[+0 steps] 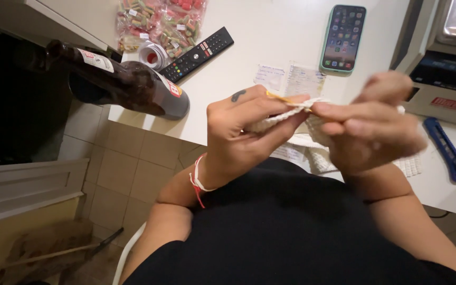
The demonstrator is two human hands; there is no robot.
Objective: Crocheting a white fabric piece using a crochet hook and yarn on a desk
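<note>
My left hand (241, 132) and my right hand (370, 124) meet in front of my chest over a piece of white crocheted fabric (317, 142). The left fingers pinch the fabric's upper edge, with a red and white cord around that wrist. A thin yellow crochet hook (286, 99) pokes out between the two hands, its tip towards the left, and the fingers of my right hand close around its hidden handle. More of the white fabric hangs below the right hand onto the white table (270, 37).
A dark plastic bottle (127, 82) stands at the table's left edge. Behind it lie bags of sweets (159, 21), a tape roll (153, 55) and a black remote (199, 53). A phone (343, 38), paper notes (291, 79), a blue utility knife (447, 150) and a machine (444, 58) lie right.
</note>
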